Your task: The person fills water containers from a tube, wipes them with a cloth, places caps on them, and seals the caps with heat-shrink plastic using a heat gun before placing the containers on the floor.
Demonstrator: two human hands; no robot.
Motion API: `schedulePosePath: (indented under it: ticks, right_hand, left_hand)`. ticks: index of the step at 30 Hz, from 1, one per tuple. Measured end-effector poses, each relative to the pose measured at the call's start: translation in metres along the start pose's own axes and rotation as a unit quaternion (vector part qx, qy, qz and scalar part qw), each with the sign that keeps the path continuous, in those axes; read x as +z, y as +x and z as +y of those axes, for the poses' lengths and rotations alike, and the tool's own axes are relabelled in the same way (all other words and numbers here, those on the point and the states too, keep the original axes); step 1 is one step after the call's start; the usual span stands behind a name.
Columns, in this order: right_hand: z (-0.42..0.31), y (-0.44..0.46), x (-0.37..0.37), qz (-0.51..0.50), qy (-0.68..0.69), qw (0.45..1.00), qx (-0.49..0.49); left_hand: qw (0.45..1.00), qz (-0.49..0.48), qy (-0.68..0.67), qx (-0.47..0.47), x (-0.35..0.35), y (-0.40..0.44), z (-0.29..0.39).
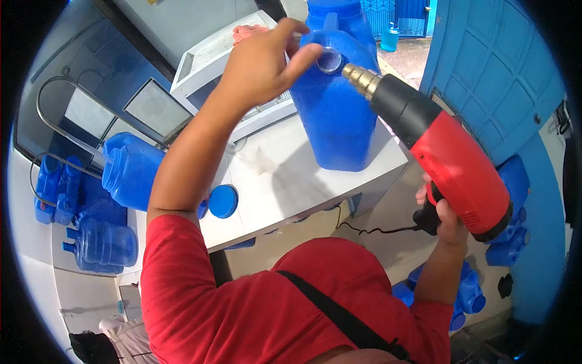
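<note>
A red and black heat gun (464, 170) is gripped by its handle in my right hand (447, 221), fingers wrapped round it. Its brass-coloured stepped nozzle points at the round mouth (330, 60) of a blue water jug (336, 121) standing on the white counter. Something clear and shiny seems to cover that mouth; I cannot make out whether it is a cap or a film. My left hand (264, 60) hovers beside the mouth on its left, thumb and forefinger apart, nothing visible between them. Whether the thumb touches the jug is unclear.
Behind the jug stands another blue container (339, 7). A blue lid (223, 201) lies on the counter (267, 209), near an open-mouthed blue jug (130, 170) under a curved metal pipe (45, 109). The gun's cord (370, 232) hangs below the counter edge. Several blue jugs (470, 288) sit on the floor.
</note>
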State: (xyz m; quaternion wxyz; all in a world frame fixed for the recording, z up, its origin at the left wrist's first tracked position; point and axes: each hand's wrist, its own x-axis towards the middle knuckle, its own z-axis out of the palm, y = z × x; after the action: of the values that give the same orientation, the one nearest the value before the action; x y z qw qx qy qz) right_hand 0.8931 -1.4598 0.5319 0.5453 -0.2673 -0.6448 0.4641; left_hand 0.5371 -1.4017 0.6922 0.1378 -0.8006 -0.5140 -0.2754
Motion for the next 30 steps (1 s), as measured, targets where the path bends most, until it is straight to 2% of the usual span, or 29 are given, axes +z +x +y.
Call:
schedulePosePath:
  ticks: [1, 2, 4, 5, 6, 7, 9, 10, 11, 12, 14, 17, 18, 20, 21, 22, 23, 24, 25, 27, 28, 29, 30]
  right_hand:
    - [0.002, -0.002, -0.004, 0.007, 0.006, 1.000, 0.023]
    - [0.005, -0.001, -0.010, 0.006, 0.007, 1.000, 0.022]
    - [0.012, -0.002, -0.022, 0.029, 0.039, 0.998, 0.047]
    - [0.015, -0.004, -0.026, 0.027, 0.039, 0.998, 0.048]
    - [0.018, -0.007, -0.031, 0.038, 0.058, 0.997, 0.045]
    - [0.021, -0.010, -0.036, 0.051, 0.076, 0.995, 0.041]
    - [0.024, -0.015, -0.044, 0.053, 0.096, 0.993, 0.041]
    - [0.027, -0.017, -0.048, 0.055, 0.116, 0.991, 0.043]
    - [0.029, -0.020, -0.052, 0.056, 0.118, 0.990, 0.044]
    - [0.032, -0.022, -0.057, 0.058, 0.132, 0.989, 0.043]
    - [0.038, -0.028, -0.067, 0.063, 0.147, 0.986, 0.039]
    - [0.043, -0.036, -0.078, 0.095, 0.197, 0.975, 0.038]
    - [0.040, -0.035, -0.077, 0.136, 0.212, 0.967, 0.034]
    - [0.027, -0.030, -0.073, 0.177, 0.227, 0.957, 0.031]
    - [0.017, -0.024, -0.071, 0.188, 0.237, 0.953, 0.030]
    - [0.011, -0.022, -0.071, 0.197, 0.247, 0.948, 0.030]
    - [0.016, -0.025, -0.080, 0.197, 0.247, 0.948, 0.028]
    - [0.027, -0.031, -0.097, 0.163, 0.276, 0.947, 0.027]
    - [0.037, -0.038, -0.113, 0.129, 0.305, 0.943, 0.025]
    - [0.052, -0.054, -0.140, 0.112, 0.326, 0.938, 0.036]
    - [0.053, -0.063, -0.150, 0.107, 0.335, 0.935, 0.041]
    - [0.055, -0.072, -0.160, 0.103, 0.344, 0.932, 0.046]
    - [0.053, -0.081, -0.167, 0.147, 0.313, 0.936, 0.060]
  left_hand:
    - [0.996, -0.033, 0.073, -0.040, 0.000, 0.001, 0.010]
    - [0.996, -0.032, 0.075, -0.041, 0.003, 0.004, 0.021]
    - [0.967, -0.079, 0.236, -0.052, 0.009, 0.008, 0.036]
    - [0.976, -0.021, 0.216, 0.003, 0.017, 0.007, 0.031]
    - [0.976, -0.020, 0.216, 0.001, 0.020, 0.010, 0.021]
    - [0.969, 0.027, 0.203, 0.140, 0.017, 0.016, 0.015]
    - [0.939, 0.074, 0.187, 0.278, 0.015, 0.018, 0.018]
    - [0.969, -0.012, 0.218, 0.114, 0.002, 0.014, 0.041]
    - [0.964, -0.097, 0.242, -0.055, -0.004, 0.012, 0.055]
    - [0.963, -0.099, 0.244, -0.053, 0.000, 0.012, 0.052]
    - [0.959, -0.095, 0.253, 0.090, 0.005, 0.013, 0.042]
    - [0.974, -0.067, 0.176, 0.126, -0.006, 0.019, 0.042]
    - [0.973, -0.069, 0.176, 0.129, -0.005, 0.025, 0.039]
    - [0.982, -0.027, 0.184, -0.018, 0.003, 0.053, 0.019]
    - [0.986, -0.057, 0.124, -0.099, 0.010, 0.073, 0.007]
    - [0.978, -0.086, 0.064, -0.180, 0.018, 0.090, -0.004]
    - [0.959, -0.147, -0.061, -0.235, 0.025, 0.098, -0.001]
    - [0.918, -0.205, -0.184, -0.285, 0.031, 0.105, 0.002]
    - [0.919, -0.204, -0.184, -0.284, 0.036, 0.112, -0.004]
    - [0.871, -0.324, -0.218, -0.297, 0.045, 0.125, -0.017]
    - [0.872, -0.325, -0.218, -0.292, 0.044, 0.127, -0.015]
    - [0.896, -0.332, -0.159, -0.248, 0.041, 0.128, -0.016]
    - [0.914, -0.337, -0.100, -0.203, 0.037, 0.129, -0.017]
